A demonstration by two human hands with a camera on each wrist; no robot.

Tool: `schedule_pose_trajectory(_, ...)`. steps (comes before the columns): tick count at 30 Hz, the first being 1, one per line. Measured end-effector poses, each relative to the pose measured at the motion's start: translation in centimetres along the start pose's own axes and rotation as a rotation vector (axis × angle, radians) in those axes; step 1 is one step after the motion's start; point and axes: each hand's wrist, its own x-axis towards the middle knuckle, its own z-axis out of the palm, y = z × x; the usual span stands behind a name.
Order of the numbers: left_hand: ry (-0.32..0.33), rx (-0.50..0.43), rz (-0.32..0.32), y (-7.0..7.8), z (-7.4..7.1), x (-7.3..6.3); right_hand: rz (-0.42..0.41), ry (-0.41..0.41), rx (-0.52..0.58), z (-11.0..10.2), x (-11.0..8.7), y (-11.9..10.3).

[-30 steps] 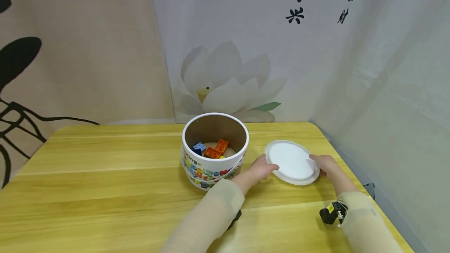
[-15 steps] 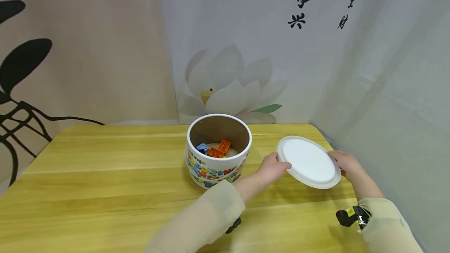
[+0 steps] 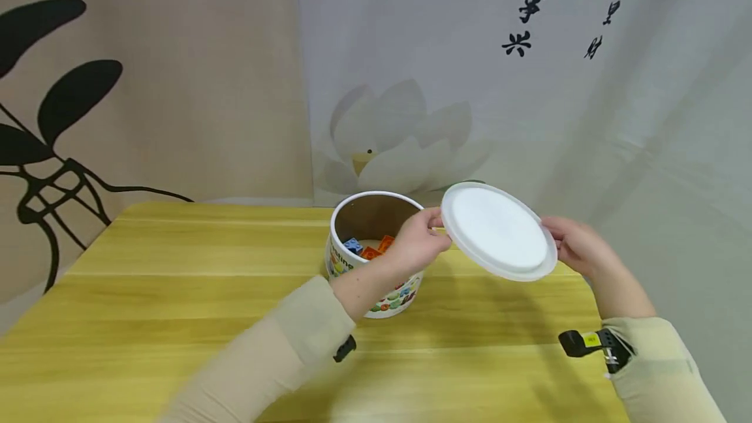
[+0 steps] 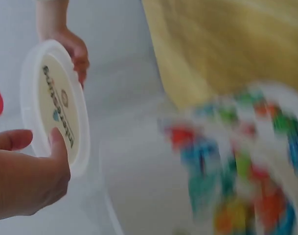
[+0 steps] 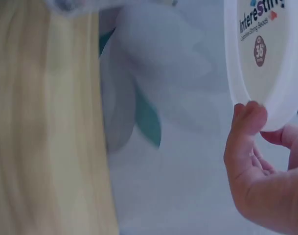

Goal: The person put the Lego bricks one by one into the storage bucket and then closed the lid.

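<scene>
A round white lid (image 3: 499, 230) hangs tilted above the table, its plain side up in the head view. My left hand (image 3: 420, 240) pinches its left edge and my right hand (image 3: 581, 247) pinches its right edge. On the underside, a printed label (image 5: 261, 46) reads "Interesting" in the right wrist view. Just left of the lid stands an uncovered white bucket (image 3: 346, 260) with colourful printing, partly hidden behind my left hand and forearm. Inside it lie a blue toy brick (image 3: 354, 245) and orange toy bricks (image 3: 371, 253).
The wooden table (image 3: 176, 279) extends to the left and front. Behind it hangs a cloth backdrop (image 3: 235, 83) with a printed flower and black characters; another fold of it runs along the right side. Each wrist wears a small black camera (image 3: 593, 343).
Both hands have raised the lid from close over the table, first shifting right, then up and back left toward the bucket. The head view has turned slightly.
</scene>
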Motion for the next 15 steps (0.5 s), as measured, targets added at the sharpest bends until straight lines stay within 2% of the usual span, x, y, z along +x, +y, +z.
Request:
schedule_pose_trajectory(3, 0.032, 0.076, 0.069, 0.1, -2.8, 0.1, -0.017, -0.056, 0.07, 2.3, 0.7, -1.0)
schedule_pose_trajectory(7, 0.077, 0.138, 0.111, -0.3, -6.2, 0.0, -0.034, -0.054, 0.065, 5.5, 1.6, -2.1)
schedule_pose_trajectory(11, 0.107, 0.178, 0.134, -1.0, -8.8, -0.5, -0.064, -0.047, 0.038, 8.1, 2.4, -2.8)
schedule_pose_trajectory(15, 0.1, 0.22, 0.185, -1.8, -11.1, -1.2, -0.112, -0.059, 0.009, 10.0, 2.9, -3.0)
